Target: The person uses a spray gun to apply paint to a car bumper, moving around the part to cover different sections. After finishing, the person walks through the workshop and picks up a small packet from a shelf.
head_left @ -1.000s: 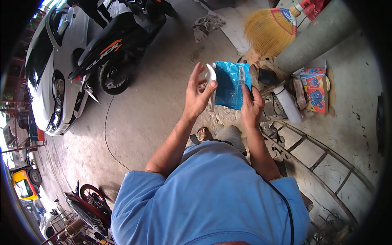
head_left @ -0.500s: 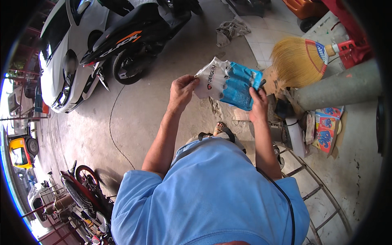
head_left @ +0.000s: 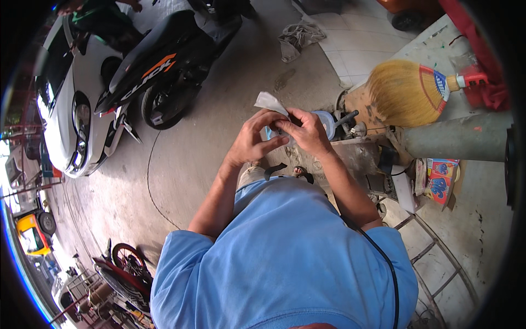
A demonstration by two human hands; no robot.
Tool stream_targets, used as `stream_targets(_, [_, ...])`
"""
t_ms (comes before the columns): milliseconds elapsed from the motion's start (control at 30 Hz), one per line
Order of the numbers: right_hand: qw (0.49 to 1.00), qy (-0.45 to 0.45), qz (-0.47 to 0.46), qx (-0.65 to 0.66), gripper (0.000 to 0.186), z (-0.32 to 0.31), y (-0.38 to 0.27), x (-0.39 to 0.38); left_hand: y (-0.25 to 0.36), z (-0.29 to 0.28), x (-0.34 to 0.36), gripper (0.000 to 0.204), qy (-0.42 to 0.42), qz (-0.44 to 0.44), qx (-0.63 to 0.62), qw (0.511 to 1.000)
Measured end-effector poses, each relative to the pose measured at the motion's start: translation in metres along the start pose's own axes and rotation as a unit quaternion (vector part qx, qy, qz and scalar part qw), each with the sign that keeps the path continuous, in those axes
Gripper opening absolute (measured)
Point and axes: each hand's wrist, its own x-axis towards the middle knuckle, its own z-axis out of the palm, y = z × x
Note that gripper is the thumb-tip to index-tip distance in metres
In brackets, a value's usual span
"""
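In front of my chest my two hands are together on a white and blue plastic packet (head_left: 270,102). A white end of it sticks up above my fingers, and most of the rest is hidden by them. My left hand (head_left: 253,141) is curled round its left side, thumb stretched toward the right. My right hand (head_left: 309,133) pinches it from the right, fingers bent. Just beyond my right hand stands a blue-rimmed tub (head_left: 329,124), partly covered by that hand. A dark grey handle (head_left: 346,118) slants up beside the tub.
A straw broom (head_left: 402,93) lies at the right above a thick grey pipe (head_left: 457,137). Motorcycles, one a black scooter (head_left: 164,71), stand at left, a person (head_left: 107,24) behind them. A grey rag (head_left: 300,39) is on the floor. A metal frame (head_left: 433,257) is at lower right.
My hands have come together, and the packet, spread flat between them before, is now bunched up in my fingers. The view has shifted a little, and a person has come into sight at upper left.
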Motion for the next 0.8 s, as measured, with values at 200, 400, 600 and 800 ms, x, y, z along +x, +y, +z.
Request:
stream_targets(200, [0.984,-0.091,0.148,0.022,0.029,0.015,-0.002,0.026,-0.024,-0.071,0.007,0.043,0.097,-0.065,0.037,0.992])
stream_targets(400, [0.973,-0.092,0.183,-0.105,0.027,0.049,-0.015,0.052,-0.034,-0.117,0.03,0.015,-0.028,-0.142,0.083,0.986])
stream_targets(600, [0.971,0.011,0.11,-0.21,0.038,0.081,-0.019,0.058,-0.032,-0.113,0.037,0.035,0.091,-0.095,0.109,0.985])
stream_targets(800, [0.967,0.094,0.044,-0.234,0.038,0.085,-0.019,0.058,-0.028,-0.098,0.025,0.032,0.125,-0.103,0.083,0.983])
